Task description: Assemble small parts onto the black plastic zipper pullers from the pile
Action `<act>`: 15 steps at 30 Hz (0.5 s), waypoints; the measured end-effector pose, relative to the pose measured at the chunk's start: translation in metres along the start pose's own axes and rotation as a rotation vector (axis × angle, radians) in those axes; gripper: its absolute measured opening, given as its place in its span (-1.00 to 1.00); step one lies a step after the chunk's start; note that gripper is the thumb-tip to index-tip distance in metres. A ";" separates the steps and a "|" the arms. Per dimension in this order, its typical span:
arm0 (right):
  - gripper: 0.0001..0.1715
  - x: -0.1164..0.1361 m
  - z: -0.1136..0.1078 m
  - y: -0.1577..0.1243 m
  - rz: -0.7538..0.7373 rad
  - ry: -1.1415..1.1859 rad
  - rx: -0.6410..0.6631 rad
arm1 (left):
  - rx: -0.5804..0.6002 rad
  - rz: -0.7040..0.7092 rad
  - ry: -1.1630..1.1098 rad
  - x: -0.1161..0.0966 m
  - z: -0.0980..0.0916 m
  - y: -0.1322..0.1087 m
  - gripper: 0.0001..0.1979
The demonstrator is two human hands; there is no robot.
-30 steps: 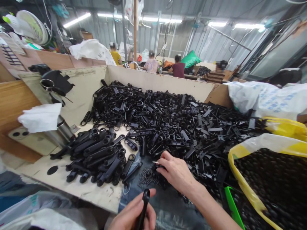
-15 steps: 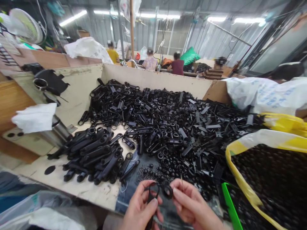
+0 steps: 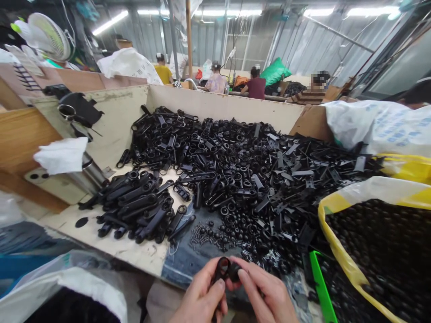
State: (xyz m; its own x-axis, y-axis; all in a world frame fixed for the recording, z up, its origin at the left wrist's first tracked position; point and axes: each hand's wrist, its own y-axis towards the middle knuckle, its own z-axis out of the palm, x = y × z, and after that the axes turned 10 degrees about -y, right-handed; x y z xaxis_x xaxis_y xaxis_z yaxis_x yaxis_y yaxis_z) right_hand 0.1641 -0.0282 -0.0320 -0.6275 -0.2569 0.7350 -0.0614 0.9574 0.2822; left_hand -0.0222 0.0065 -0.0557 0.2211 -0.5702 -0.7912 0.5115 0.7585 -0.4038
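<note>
My left hand is closed around a black plastic part with a ring-shaped end; the rest of that part is hidden in my fingers. My right hand pinches a small black round cap-like piece close beside the ring, and whether the two touch is unclear. Just beyond my hands lie small metal screws and black rings and beads. Long black assembled-looking arms are heaped to the left on the tabletop.
A big pile of black plastic parts fills the middle of the walled table. To the right stand a yellow-edged bag of small black pieces and a green tray edge. An open white sack sits lower left. Several people work in the background.
My hands have come closer together, bringing the small round piece up against or beside the ring end. The view has shifted slightly.
</note>
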 end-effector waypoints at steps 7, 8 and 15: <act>-0.45 -0.022 0.009 -0.017 -0.271 -0.264 0.015 | 0.012 -0.044 0.037 -0.004 0.008 -0.009 -0.38; -0.47 -0.021 0.010 -0.017 -0.257 -0.275 0.025 | 0.016 -0.056 0.055 -0.006 0.008 -0.011 -0.40; -0.61 -0.001 0.021 -0.017 0.021 -0.133 -0.077 | 0.039 -0.125 0.113 -0.017 0.008 -0.019 -0.56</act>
State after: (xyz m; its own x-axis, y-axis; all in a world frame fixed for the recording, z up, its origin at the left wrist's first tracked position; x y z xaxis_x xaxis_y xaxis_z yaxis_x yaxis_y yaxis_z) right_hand 0.1497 -0.0411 -0.0502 -0.7253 -0.2120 0.6550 0.0096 0.9482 0.3176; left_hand -0.0290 -0.0005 -0.0316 0.0604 -0.6184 -0.7836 0.5618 0.6699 -0.4854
